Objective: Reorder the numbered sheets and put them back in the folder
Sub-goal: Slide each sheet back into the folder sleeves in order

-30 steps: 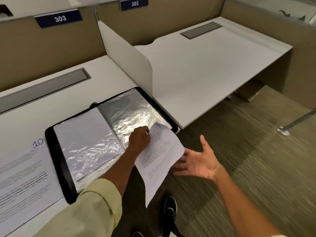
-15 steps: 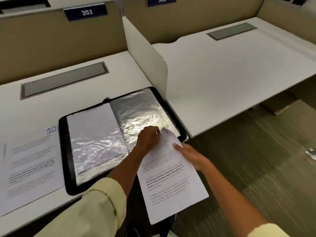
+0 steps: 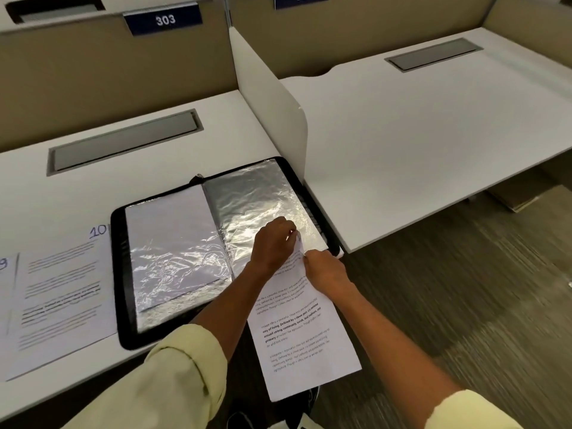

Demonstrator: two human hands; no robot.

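A black display folder (image 3: 119, 274) lies open on the white desk (image 3: 130, 168), its crinkled clear sleeves (image 3: 247, 196) facing up. A printed sheet (image 3: 300, 345) hangs off the desk's front edge, its top end at the lower edge of the right-hand sleeve. My left hand (image 3: 274, 244) pinches the sheet's top edge together with the sleeve's edge. My right hand (image 3: 325, 269) grips the sheet just below, on its right side. Left of the folder lie a sheet marked 10 (image 3: 65, 292) and a sheet marked 9 (image 3: 4, 292), which the frame cuts off.
A white divider panel (image 3: 272, 97) stands right behind the folder's far right corner. Beyond it is a second white desk (image 3: 433, 128). Grey cable hatches (image 3: 123, 140) sit in both desktops. Carpeted floor (image 3: 464, 305) lies to the right, my shoe below the sheet.
My right hand came in from open air and took hold of the sheet beside my left hand. The sheet swung from slanting to hanging lengthwise toward me. The view shifted left.
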